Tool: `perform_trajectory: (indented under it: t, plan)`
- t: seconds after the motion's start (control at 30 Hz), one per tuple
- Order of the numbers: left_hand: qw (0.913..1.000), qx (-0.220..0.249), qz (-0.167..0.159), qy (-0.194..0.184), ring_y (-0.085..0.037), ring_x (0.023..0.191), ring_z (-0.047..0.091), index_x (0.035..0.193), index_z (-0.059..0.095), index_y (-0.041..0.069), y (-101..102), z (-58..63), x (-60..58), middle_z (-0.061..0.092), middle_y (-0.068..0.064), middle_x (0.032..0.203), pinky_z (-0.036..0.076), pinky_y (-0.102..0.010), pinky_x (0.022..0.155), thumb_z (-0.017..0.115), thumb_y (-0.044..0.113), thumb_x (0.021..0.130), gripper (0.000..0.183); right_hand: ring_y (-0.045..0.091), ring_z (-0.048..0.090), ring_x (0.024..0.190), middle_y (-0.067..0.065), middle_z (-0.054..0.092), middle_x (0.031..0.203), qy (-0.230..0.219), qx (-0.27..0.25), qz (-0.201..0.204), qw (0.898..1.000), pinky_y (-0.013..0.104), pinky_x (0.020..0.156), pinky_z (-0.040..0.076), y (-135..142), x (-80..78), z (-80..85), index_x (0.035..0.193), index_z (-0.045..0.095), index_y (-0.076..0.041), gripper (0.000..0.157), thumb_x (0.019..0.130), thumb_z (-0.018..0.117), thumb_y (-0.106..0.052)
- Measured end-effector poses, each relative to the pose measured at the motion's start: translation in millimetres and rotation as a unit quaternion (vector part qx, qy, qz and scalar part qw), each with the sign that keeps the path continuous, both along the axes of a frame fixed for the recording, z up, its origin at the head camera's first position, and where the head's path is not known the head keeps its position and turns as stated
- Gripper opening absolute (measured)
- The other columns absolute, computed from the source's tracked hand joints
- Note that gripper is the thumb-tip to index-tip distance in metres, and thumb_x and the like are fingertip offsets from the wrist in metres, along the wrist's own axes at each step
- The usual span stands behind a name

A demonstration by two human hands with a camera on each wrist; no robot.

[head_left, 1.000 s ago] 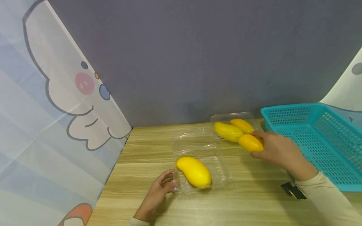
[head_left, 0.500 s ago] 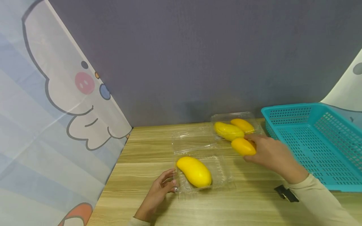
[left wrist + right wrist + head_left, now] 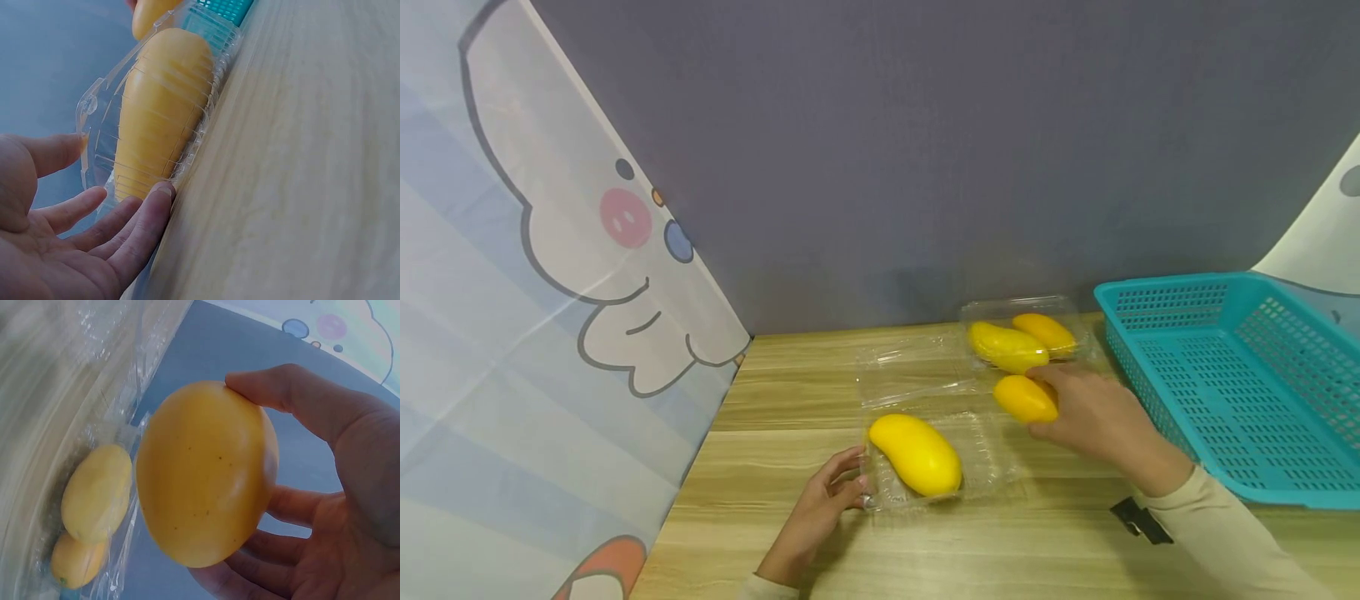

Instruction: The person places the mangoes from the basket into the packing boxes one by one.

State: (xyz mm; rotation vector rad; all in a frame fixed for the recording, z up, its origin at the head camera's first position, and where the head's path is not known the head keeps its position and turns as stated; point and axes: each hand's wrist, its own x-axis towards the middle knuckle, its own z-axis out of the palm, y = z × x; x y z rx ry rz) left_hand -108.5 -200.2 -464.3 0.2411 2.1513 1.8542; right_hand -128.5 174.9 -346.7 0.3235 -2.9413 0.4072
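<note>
My right hand [image 3: 1097,421] holds a yellow mango [image 3: 1025,398] above the table, between the two clear clamshell boxes. In the right wrist view, thumb and fingers curl round this mango [image 3: 206,475]. My left hand [image 3: 826,496] touches the left side of the near clear plastic box [image 3: 985,454], whose lid [image 3: 913,371] lies folded back. One larger mango [image 3: 917,454] lies in that box. In the left wrist view, thumb [image 3: 59,153] and fingertips rest against the box wall, fairly straight. The far clear box [image 3: 985,310] contains two mangoes, one of them paler [image 3: 1007,346].
A turquoise perforated basket [image 3: 1247,392] stands on the right side of the wooden table [image 3: 775,400]. A black object [image 3: 1141,521] shows beside the right sleeve. A grey wall [image 3: 925,167] rises behind the table, and a cartoon-printed curtain [image 3: 550,333] hangs at the left.
My right hand has carried the mango leftward and nearer, from in front of the far box toward the near box. The left hand and near box have stayed put.
</note>
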Motion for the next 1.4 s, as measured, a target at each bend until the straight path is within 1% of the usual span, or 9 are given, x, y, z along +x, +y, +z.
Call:
perform_trajectory:
  t: [0.1,0.3,0.5,0.63,0.73,0.93,1.07,1.27,1.4]
  plan:
    - [1.0,-0.001,0.002,-0.001,-0.027,0.114,0.06,0.151,0.038,0.006,0,-0.1,0.5,0.038,-0.028,0.149,0.057,-0.023,0.086,0.062,0.025,0.099,0.06,0.034,0.067,0.093,0.02,0.067,0.123,0.007,0.005,0.006,1.0,0.043,0.063,0.052,-3,0.7,-3.2,0.13,0.064,-0.01,0.068,0.071,0.079,-0.04]
    - [1.0,-0.003,0.002,-0.003,-0.026,0.111,0.061,0.151,0.038,0.006,0,-0.1,0.6,0.038,-0.028,0.149,0.057,-0.024,0.086,0.062,0.025,0.099,0.06,0.027,0.065,0.08,0.02,0.067,0.121,0.01,0.007,0.011,1.0,0.036,0.056,0.047,-8,1.9,-5.6,0.129,0.064,-0.011,0.068,0.069,0.08,-0.039]
    - [1.0,-0.001,0.003,-0.005,-0.026,0.111,0.061,0.15,0.038,0.005,0,0.4,-0.3,0.038,-0.028,0.149,0.057,-0.023,0.086,0.062,0.026,0.099,0.06,0.027,0.065,0.082,0.02,0.068,0.118,0.016,-0.004,0.022,1.0,0.042,0.062,0.051,-13,3.5,-6.3,0.129,0.065,-0.009,0.067,0.069,0.081,-0.036]
    - [1.0,-0.003,0.002,-0.007,-0.026,0.111,0.061,0.15,0.038,0.005,0,0.7,0.4,0.038,-0.028,0.149,0.056,-0.022,0.086,0.061,0.025,0.099,0.06,0.024,0.063,0.078,0.019,0.069,0.115,0.012,-0.01,0.027,1.0,0.041,0.062,0.051,-19,4.2,-7.0,0.129,0.064,-0.01,0.068,0.068,0.081,-0.035]
    - [1.0,-0.004,0.0,-0.006,-0.026,0.111,0.061,0.151,0.037,0.005,0,1.1,0.7,0.038,-0.028,0.149,0.056,-0.022,0.086,0.061,0.026,0.1,0.06,0.026,0.065,0.08,0.018,0.069,0.115,0.011,-0.008,0.03,0.999,0.043,0.063,0.052,-23,4.7,-8.1,0.129,0.063,-0.01,0.069,0.067,0.082,-0.035]
    - [0.9999,-0.007,-0.004,-0.008,-0.026,0.112,0.06,0.151,0.036,0.006,0,2.9,0.6,0.036,-0.028,0.151,0.056,-0.022,0.087,0.06,0.029,0.1,0.061,0.037,0.069,0.095,0.017,0.07,0.12,0.023,0.0,0.039,0.999,0.052,0.073,0.056,-29,6.0,-11.8,0.126,0.065,-0.007,0.068,0.067,0.083,-0.034]
    - [0.9999,-0.009,0.0,-0.008,-0.027,0.114,0.06,0.151,0.037,0.006,1,3.4,0.4,0.037,-0.028,0.15,0.056,-0.023,0.087,0.061,0.028,0.1,0.061,0.039,0.068,0.099,0.017,0.069,0.122,0.019,-0.002,0.041,0.999,0.054,0.078,0.057,-33,6.3,-13.3,0.126,0.065,-0.007,0.067,0.068,0.083,-0.035]
    - [0.9999,-0.008,0.005,-0.008,-0.027,0.115,0.06,0.15,0.038,0.005,1,2.0,0.0,0.039,-0.028,0.15,0.056,-0.022,0.087,0.061,0.028,0.1,0.061,0.036,0.069,0.093,0.016,0.07,0.12,0.003,0.002,0.039,0.999,0.051,0.073,0.056,-38,6.7,-14.7,0.127,0.065,-0.01,0.067,0.069,0.082,-0.038]
    - [0.9999,-0.009,0.005,-0.009,-0.027,0.115,0.06,0.15,0.038,0.005,1,1.3,-0.2,0.039,-0.028,0.15,0.056,-0.022,0.086,0.061,0.027,0.1,0.06,0.033,0.069,0.091,0.014,0.071,0.118,0.007,0.006,0.041,0.999,0.048,0.069,0.056,-41,6.5,-16.7,0.126,0.066,-0.011,0.066,0.069,0.081,-0.04]
